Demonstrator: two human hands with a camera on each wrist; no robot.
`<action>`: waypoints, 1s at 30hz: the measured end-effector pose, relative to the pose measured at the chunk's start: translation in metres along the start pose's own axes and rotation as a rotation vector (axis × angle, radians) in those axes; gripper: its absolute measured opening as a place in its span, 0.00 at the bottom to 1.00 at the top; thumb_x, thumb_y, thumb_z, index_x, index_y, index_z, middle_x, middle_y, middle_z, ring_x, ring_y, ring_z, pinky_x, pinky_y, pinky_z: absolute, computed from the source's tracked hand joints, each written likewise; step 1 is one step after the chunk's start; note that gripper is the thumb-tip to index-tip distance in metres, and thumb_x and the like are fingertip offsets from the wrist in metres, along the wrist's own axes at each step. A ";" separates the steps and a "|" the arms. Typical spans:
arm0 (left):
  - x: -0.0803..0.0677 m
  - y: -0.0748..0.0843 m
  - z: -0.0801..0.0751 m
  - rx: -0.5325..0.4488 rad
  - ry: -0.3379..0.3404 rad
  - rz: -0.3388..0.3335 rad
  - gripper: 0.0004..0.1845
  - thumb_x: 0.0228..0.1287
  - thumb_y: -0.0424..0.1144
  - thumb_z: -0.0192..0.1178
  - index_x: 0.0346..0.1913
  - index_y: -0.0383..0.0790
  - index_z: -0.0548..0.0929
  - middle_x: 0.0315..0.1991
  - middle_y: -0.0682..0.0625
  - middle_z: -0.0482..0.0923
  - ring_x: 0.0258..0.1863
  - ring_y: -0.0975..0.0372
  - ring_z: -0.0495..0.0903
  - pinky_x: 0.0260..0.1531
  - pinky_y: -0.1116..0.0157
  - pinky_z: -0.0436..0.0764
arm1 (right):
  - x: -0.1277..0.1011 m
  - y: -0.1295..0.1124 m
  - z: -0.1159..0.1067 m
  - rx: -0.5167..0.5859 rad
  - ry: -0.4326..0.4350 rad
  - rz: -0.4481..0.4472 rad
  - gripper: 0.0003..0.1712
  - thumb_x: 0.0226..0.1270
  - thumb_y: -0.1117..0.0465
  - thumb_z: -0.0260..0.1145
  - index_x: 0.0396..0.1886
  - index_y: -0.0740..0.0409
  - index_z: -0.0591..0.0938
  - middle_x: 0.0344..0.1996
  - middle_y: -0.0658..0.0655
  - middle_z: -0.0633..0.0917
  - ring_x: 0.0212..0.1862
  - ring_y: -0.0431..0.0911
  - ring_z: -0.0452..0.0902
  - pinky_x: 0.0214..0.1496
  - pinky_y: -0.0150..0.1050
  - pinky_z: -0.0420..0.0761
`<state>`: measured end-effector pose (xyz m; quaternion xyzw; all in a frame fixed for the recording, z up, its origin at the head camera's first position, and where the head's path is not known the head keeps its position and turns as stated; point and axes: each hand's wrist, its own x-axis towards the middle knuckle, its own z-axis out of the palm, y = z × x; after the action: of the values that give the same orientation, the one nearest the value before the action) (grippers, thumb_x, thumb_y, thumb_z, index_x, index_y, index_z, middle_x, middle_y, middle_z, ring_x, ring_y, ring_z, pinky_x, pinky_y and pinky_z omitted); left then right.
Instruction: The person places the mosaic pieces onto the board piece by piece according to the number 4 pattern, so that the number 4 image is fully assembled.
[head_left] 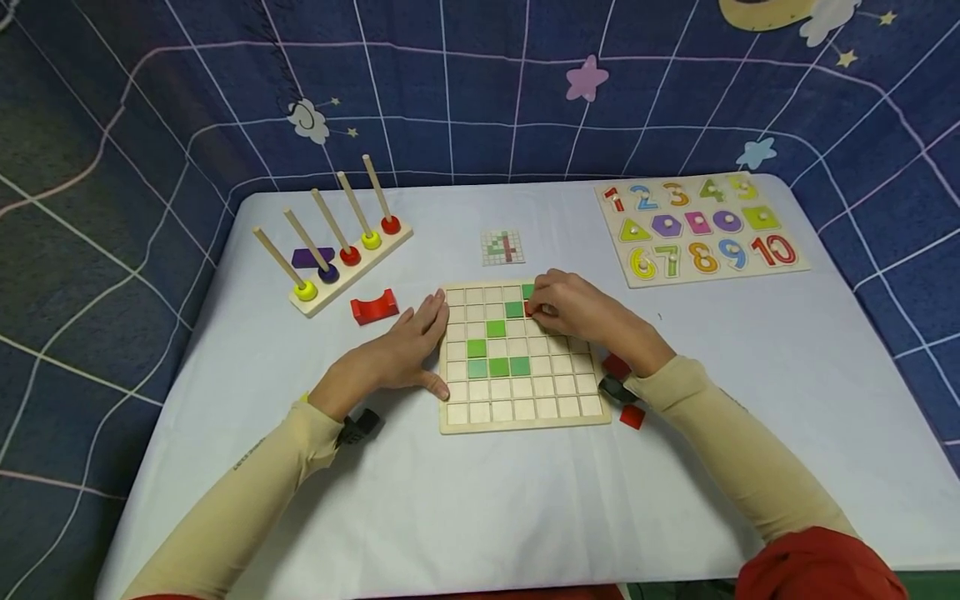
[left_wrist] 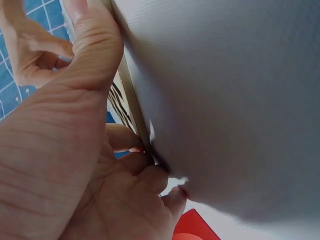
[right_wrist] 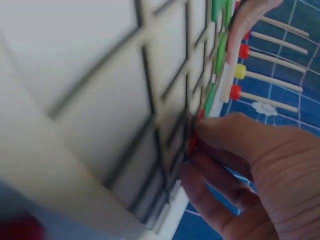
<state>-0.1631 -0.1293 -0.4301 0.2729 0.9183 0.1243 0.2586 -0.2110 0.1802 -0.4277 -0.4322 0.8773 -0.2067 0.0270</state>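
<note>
A square wooden grid board lies flat on the table, with several green tiles set in its cells. My left hand rests along the board's left side, fingers extended and thumb low against the edge. Over the upper right part of the board, my right hand pinches a small red tile between thumb and fingers, down at the grid. The fingers partly cover that tile. Beside the board's right edge, near the right wrist, lie two more red pieces, a nearer red tile and a farther one.
Behind the board is a small pattern card. A peg stand with colored beads stands back left, a purple block behind it and a red arched block in front. A number-and-shape puzzle board lies back right.
</note>
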 end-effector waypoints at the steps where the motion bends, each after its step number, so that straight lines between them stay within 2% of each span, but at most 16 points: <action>1: 0.000 0.000 0.000 0.002 0.001 0.001 0.74 0.53 0.60 0.79 0.86 0.27 0.39 0.89 0.35 0.28 0.89 0.42 0.32 0.88 0.43 0.41 | 0.000 0.000 -0.002 0.007 -0.017 -0.002 0.04 0.69 0.71 0.74 0.41 0.66 0.92 0.37 0.61 0.88 0.40 0.52 0.80 0.43 0.46 0.84; 7: 0.000 0.000 0.001 0.003 -0.002 0.008 0.74 0.53 0.60 0.79 0.86 0.27 0.39 0.89 0.34 0.28 0.89 0.41 0.32 0.88 0.42 0.42 | -0.008 -0.002 -0.011 0.062 -0.120 0.047 0.10 0.71 0.68 0.74 0.49 0.64 0.91 0.51 0.62 0.90 0.57 0.56 0.84 0.61 0.52 0.86; 10: 0.000 0.000 0.001 0.004 -0.001 0.010 0.74 0.53 0.60 0.79 0.86 0.27 0.39 0.89 0.34 0.28 0.89 0.42 0.32 0.88 0.42 0.41 | -0.017 -0.002 -0.013 0.072 -0.125 0.081 0.10 0.72 0.67 0.73 0.50 0.63 0.91 0.56 0.63 0.89 0.61 0.57 0.83 0.62 0.52 0.87; 20: 0.000 0.000 0.001 0.000 0.004 0.015 0.74 0.53 0.59 0.79 0.86 0.28 0.39 0.89 0.35 0.27 0.89 0.42 0.32 0.88 0.42 0.41 | -0.052 0.002 -0.023 0.008 -0.082 0.115 0.13 0.69 0.71 0.74 0.51 0.69 0.89 0.55 0.66 0.88 0.60 0.59 0.84 0.61 0.53 0.88; 25: 0.000 -0.001 0.002 0.003 0.008 0.022 0.74 0.53 0.60 0.79 0.86 0.28 0.39 0.89 0.35 0.27 0.89 0.42 0.32 0.88 0.42 0.41 | -0.072 0.006 -0.034 -0.029 -0.081 0.208 0.18 0.67 0.71 0.75 0.56 0.69 0.88 0.57 0.66 0.87 0.60 0.59 0.83 0.62 0.54 0.88; 30: -0.001 -0.002 0.003 -0.012 0.014 0.031 0.74 0.53 0.60 0.79 0.86 0.27 0.39 0.89 0.34 0.27 0.89 0.41 0.32 0.88 0.42 0.41 | -0.087 0.011 -0.039 -0.071 -0.084 0.284 0.17 0.64 0.73 0.77 0.52 0.68 0.90 0.54 0.65 0.88 0.58 0.58 0.83 0.63 0.55 0.88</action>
<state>-0.1622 -0.1315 -0.4328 0.2847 0.9150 0.1357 0.2516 -0.1737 0.2664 -0.4079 -0.3128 0.9345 -0.1515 0.0772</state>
